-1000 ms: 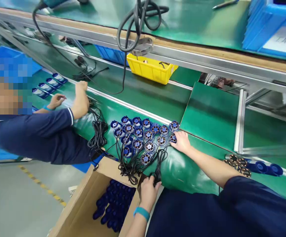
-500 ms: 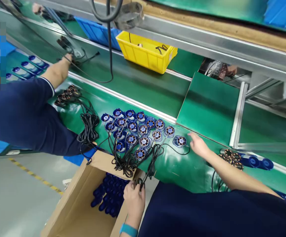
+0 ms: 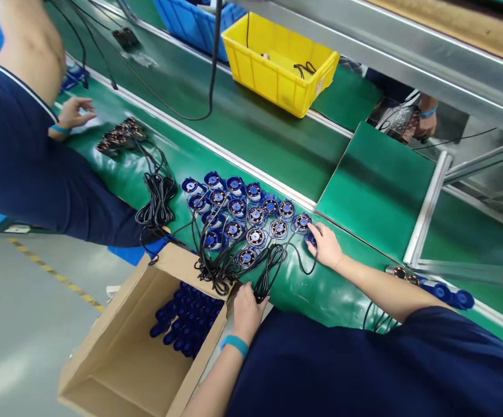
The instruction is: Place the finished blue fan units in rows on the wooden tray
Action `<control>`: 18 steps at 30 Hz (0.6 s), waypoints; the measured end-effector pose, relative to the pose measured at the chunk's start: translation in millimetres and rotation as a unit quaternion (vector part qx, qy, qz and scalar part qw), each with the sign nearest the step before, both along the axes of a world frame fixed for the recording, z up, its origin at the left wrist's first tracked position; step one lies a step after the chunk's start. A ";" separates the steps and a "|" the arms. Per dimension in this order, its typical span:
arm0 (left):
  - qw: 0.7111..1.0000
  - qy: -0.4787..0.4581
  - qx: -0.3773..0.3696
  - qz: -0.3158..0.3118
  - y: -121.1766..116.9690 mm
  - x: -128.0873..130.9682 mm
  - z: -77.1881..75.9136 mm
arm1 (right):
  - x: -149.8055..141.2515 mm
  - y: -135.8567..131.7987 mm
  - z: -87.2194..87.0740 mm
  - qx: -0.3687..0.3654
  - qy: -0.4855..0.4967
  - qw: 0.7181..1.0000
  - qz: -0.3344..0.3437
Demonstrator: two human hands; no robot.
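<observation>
My left hand (image 3: 248, 313), with a blue band at its wrist, is closed on the lower end of a coiled black cable (image 3: 268, 271) at the bench's front edge. My right hand (image 3: 328, 248) has its thumb and fingers around the rightmost blue motor housing (image 3: 311, 238), which it partly hides. One finger reaches to the neighbouring housing with a ring of copper coils (image 3: 302, 222). Several more such blue housings (image 3: 255, 236) stand in a cluster to the left, their black cables (image 3: 217, 272) gathered toward the front edge.
Below the bench edge stands an open cardboard box (image 3: 116, 347) holding blue housings (image 3: 186, 318). A co-worker's arm (image 3: 29, 46) and hand (image 3: 75, 113) are at the left, near copper coils (image 3: 123, 136). A yellow bin (image 3: 277, 75) stands beyond; a metal rail (image 3: 364, 52) crosses above.
My right hand has moved left and pushed the rightmost housing against its neighbour. My left hand has moved up slightly with the cable. The co-worker's arm has drawn back left.
</observation>
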State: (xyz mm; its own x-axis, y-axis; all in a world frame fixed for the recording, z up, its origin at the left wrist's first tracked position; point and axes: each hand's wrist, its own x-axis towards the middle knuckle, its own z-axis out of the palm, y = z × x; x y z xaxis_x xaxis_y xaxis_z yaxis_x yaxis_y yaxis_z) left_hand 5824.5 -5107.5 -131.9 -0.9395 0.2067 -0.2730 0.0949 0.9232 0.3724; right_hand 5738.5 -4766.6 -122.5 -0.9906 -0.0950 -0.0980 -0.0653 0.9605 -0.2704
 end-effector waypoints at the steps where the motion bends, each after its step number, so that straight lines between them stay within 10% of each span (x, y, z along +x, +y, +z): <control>1: 0.999 -0.032 -0.026 -0.005 1.5 -1.5 2.5 | -2.7 -3.8 4.7 0.025 -0.018 1.000 -0.005; 8: 0.978 -0.186 0.067 0.066 6.0 -1.7 14.6 | -4.0 -3.8 27.1 0.107 -0.104 0.989 -0.026; 18: 0.954 -0.247 0.147 0.085 17.1 8.7 16.3 | -5.6 37.2 13.7 0.126 0.000 0.989 0.073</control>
State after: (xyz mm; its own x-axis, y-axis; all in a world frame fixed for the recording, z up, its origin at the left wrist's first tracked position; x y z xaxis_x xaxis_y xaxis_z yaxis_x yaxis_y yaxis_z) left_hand 5833.2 -5090.4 -115.6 -0.7376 0.1983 -0.6455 -0.3013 0.7589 0.5774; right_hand 5732.8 -4729.3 -108.8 -0.9681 -0.2097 -0.1370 -0.2084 0.9777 -0.0240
